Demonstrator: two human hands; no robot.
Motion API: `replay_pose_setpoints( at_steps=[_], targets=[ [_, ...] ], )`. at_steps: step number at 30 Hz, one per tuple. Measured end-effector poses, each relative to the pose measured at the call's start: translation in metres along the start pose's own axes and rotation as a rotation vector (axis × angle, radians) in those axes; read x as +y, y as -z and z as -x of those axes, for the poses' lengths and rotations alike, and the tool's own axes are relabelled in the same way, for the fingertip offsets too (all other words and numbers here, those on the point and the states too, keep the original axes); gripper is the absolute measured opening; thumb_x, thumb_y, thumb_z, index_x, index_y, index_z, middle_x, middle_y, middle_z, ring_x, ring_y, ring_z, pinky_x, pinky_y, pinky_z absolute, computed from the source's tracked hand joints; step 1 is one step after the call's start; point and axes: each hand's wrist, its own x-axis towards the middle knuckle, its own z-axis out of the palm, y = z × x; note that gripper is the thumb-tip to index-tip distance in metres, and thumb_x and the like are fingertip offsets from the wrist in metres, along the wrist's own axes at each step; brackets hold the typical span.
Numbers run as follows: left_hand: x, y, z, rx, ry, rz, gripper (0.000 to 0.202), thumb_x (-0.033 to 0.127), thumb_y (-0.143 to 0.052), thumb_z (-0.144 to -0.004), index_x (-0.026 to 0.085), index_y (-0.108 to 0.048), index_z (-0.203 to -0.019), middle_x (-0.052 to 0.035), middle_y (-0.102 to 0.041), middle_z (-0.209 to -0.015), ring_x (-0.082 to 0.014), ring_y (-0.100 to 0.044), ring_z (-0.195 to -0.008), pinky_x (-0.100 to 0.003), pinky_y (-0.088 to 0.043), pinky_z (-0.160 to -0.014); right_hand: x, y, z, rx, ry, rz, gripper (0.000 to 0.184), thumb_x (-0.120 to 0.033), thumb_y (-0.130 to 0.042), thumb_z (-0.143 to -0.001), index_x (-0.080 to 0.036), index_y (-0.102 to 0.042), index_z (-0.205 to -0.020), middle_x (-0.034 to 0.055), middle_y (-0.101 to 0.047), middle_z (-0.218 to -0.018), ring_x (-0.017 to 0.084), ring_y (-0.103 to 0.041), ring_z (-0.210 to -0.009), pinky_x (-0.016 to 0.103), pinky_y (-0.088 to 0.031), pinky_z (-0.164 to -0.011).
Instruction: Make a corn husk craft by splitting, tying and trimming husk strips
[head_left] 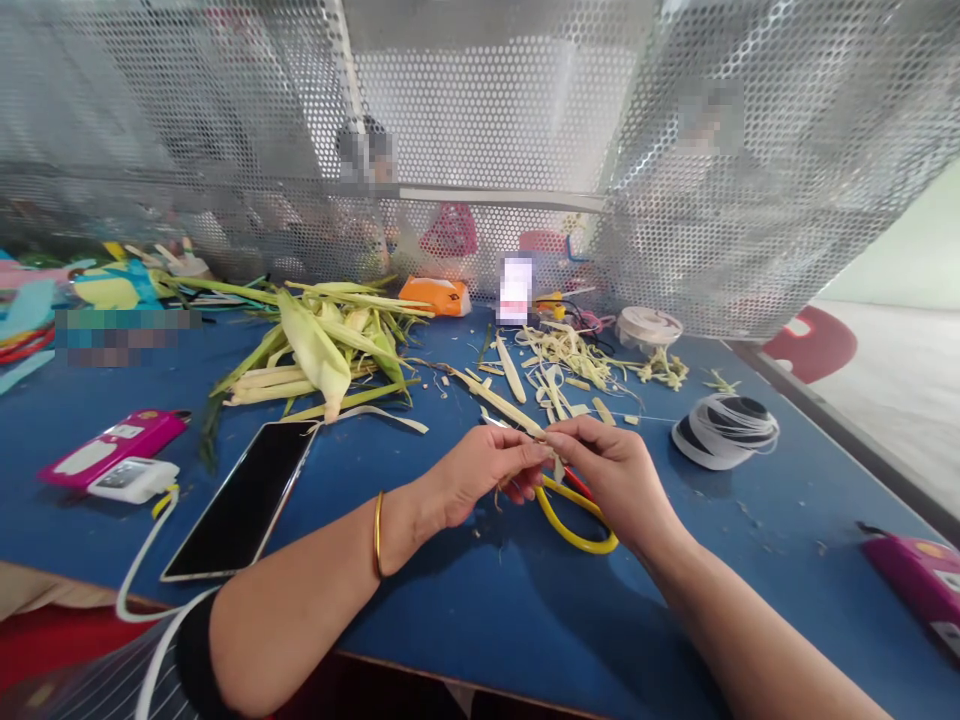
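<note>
My left hand [502, 462] and my right hand [607, 470] meet over the front middle of the table, fingertips pinched together. Between them is a small pale piece of corn husk [558, 468], mostly covered by the fingers. Beneath the hands lie scissors [574, 535] with yellow and red handles; a bit of blade shows left of the fingers. A long pale husk strip [499, 398] runs from the scraps toward the fingertips, and whether it is held or lies behind them I cannot tell.
A heap of corn husks [319, 350] covers the back left of the blue table [450, 610]. Husk scraps [562, 355] lie at the back centre. A phone [240, 500] is left of my forearm; a thread spool [724, 432] stands right. A perforated metal screen [495, 110] closes the back.
</note>
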Motion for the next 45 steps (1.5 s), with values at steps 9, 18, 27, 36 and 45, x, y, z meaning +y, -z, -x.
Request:
replay_pose_setpoints(
  at_steps=[9,18,27,36,45],
  targets=[
    [-0.004,0.002,-0.002,-0.098,0.137,0.165,0.033,0.040,-0.084,-0.060,0.013,-0.068,-0.070,-0.0002,-0.060,-0.061,-0.0089,-0.053,-0.053,-0.024,-0.042,-0.054,-0.006,0.003,0.002,-0.067,0.094,0.062,0.020,-0.035,-0.064,-0.080,-0.020,-0.072,-0.070,0.0026,-0.066,-0.070,0.016,-0.057,-0.066,0.029,-0.044,-0.065],
    [-0.007,-0.004,0.000,-0.066,0.059,0.095,0.033,0.044,-0.082,-0.063,0.013,-0.071,-0.068,-0.0033,-0.066,-0.065,-0.0104,-0.055,-0.060,-0.027,-0.042,-0.065,-0.006,0.005,0.002,-0.064,0.075,0.128,0.022,-0.037,-0.064,-0.081,-0.020,-0.072,-0.069,0.0029,-0.065,-0.067,0.016,-0.055,-0.062,0.029,-0.044,-0.062],
    [-0.005,0.006,-0.008,0.060,-0.081,0.482,0.031,0.037,-0.083,-0.068,0.017,-0.075,-0.092,-0.0057,-0.068,-0.104,-0.0161,-0.059,-0.099,-0.028,-0.044,-0.088,0.000,0.006,-0.004,0.192,-0.067,-0.102,0.031,-0.048,-0.062,-0.081,-0.018,-0.071,-0.082,0.0055,-0.069,-0.078,0.020,-0.061,-0.076,0.032,-0.049,-0.072],
    [-0.017,0.001,-0.011,-0.059,-0.044,0.550,0.035,0.037,-0.081,-0.071,0.015,-0.073,-0.096,-0.0065,-0.067,-0.103,-0.0146,-0.057,-0.098,-0.026,-0.042,-0.090,0.002,-0.023,0.009,-0.097,-0.005,-0.125,0.027,-0.044,-0.065,-0.081,-0.019,-0.073,-0.076,0.0060,-0.071,-0.082,0.022,-0.064,-0.082,0.033,-0.049,-0.077],
    [-0.007,-0.004,-0.008,0.139,-0.137,0.416,0.034,0.033,-0.087,-0.058,0.011,-0.072,-0.079,-0.0036,-0.066,-0.081,-0.0132,-0.057,-0.080,-0.027,-0.041,-0.082,-0.002,-0.019,0.012,-0.042,0.091,0.143,0.031,-0.043,-0.059,-0.085,-0.020,-0.065,-0.064,0.0034,-0.062,-0.068,0.017,-0.055,-0.065,0.028,-0.042,-0.064]
  ],
)
